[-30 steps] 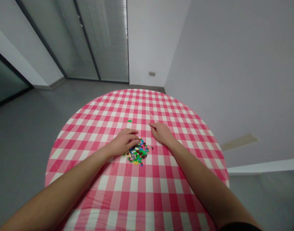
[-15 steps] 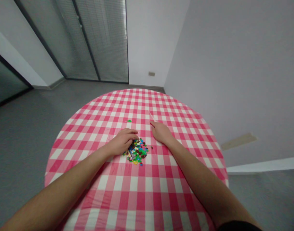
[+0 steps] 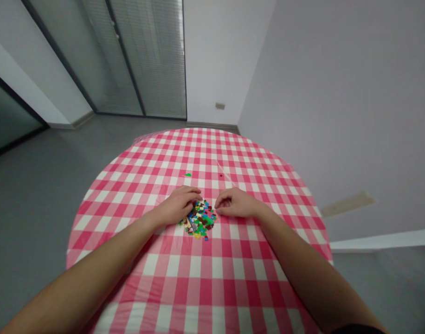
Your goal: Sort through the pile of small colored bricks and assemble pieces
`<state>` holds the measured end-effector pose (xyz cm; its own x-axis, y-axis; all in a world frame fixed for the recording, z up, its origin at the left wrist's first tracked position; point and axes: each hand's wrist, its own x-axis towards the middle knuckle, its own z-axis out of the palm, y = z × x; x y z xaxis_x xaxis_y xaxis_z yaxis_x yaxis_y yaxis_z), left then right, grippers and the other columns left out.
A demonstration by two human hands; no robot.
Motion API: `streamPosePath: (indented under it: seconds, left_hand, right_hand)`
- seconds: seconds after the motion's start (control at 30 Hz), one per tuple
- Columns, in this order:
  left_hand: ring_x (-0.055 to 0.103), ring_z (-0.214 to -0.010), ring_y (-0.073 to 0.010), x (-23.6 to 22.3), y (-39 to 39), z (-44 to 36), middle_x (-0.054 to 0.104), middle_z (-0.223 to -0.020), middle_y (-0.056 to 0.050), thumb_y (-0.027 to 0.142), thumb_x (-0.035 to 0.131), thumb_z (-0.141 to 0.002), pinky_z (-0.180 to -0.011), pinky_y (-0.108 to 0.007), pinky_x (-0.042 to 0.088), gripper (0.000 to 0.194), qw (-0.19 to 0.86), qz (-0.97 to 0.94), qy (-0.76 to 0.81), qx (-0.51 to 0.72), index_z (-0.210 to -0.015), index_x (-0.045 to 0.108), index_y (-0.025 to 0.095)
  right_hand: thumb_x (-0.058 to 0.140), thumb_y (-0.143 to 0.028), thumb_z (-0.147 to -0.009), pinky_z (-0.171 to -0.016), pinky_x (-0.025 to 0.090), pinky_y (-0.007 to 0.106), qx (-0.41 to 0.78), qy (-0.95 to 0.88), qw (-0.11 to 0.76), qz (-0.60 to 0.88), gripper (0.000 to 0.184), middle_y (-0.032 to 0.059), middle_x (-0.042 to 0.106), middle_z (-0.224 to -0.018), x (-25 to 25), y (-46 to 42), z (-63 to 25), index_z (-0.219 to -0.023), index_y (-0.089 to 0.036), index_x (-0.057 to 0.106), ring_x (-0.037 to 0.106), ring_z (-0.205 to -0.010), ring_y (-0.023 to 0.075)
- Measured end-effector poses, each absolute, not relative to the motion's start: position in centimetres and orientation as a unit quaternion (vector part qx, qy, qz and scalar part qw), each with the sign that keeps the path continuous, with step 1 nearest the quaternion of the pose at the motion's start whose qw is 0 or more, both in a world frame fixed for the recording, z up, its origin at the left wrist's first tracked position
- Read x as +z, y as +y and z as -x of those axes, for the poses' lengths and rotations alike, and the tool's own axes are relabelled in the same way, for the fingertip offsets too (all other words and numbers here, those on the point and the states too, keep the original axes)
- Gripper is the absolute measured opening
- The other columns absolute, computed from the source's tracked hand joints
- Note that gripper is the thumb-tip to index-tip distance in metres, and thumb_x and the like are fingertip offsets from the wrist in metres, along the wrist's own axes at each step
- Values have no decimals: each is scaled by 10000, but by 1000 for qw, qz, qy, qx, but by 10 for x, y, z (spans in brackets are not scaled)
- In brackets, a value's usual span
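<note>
A heap of small multicoloured plastic bricks lies near the middle of the round table, on a pink-and-white gingham cloth. My left hand rests against the heap's left edge, its fingers curled over the nearest pieces. Whether it holds any is hidden. Just right of the heap is my right hand, loosely curled, with a gap between thumb and fingers and nothing visible in it. Farther away on the cloth lie a small green brick and a tiny dark piece.
The table's round edge drops to a grey floor on both sides. A thin crease runs across the cloth beyond my right hand. Behind the table stand a glass partition with blinds and a pale wall.
My right hand has moved toward me and left, from beyond the heap to beside it, and its fingers have curled. My left hand stays at the heap.
</note>
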<state>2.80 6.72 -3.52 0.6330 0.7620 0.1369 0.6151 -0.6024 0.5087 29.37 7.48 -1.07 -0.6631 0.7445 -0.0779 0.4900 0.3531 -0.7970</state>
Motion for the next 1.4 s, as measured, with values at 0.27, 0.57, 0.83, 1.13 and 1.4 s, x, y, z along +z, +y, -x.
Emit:
streamPosePath:
  seconds: [0.27, 0.57, 0.83, 1.13, 1.4]
  left_hand:
    - [530, -1311, -266, -28, 66, -28, 621, -1386, -93, 101, 454, -860, -1153, -482, 408, 444, 214, -884, 384, 160, -1214, 702, 203]
    - [536, -1306, -272, -27, 67, -28, 620, -1388, -102, 116, 448, -877, -1157, -484, 402, 433, 213, -887, 382, 148, -1221, 702, 188]
    - [536, -1303, -269, -28, 67, -28, 626, -1382, -104, 124, 443, -888, -1147, -485, 407, 417, 209, -888, 378, 156, -1207, 704, 188]
    - [547, -1289, -263, -26, 66, -29, 645, -1353, -92, 109, 435, -877, -1149, -465, 413, 432, 207, -891, 371, 160, -1202, 708, 192]
    - [554, -1285, -257, -25, 66, -29, 646, -1350, -98, 116, 442, -882, -1138, -463, 417, 407, 203, -892, 373, 155, -1182, 708, 186]
  right_hand:
    - [672, -132, -729, -587, 485, 235, 379, -828, 91, 402, 142, 20, 724, -752, -3, 69, -296, -821, -186, 766, 652, -665, 157]
    - [631, -116, -732, -578, 471, 225, 399, -786, 178, 438, 138, 18, 708, -698, -12, 79, -297, -815, -153, 735, 627, -616, 140]
    - [655, -183, -873, -765, 519, 305, 205, -771, 276, 536, 101, 55, 766, -881, -33, 97, -299, -901, -173, 752, 688, -790, 185]
    - [585, -175, -917, -813, 517, 324, 162, -759, 285, 563, 226, 96, 768, -1013, -39, 103, -300, -1056, -161, 762, 690, -861, 205]
    - [625, -169, -904, -819, 497, 313, 135, -807, 256, 515, 167, 94, 725, -956, -37, 101, -298, -952, -153, 785, 645, -874, 199]
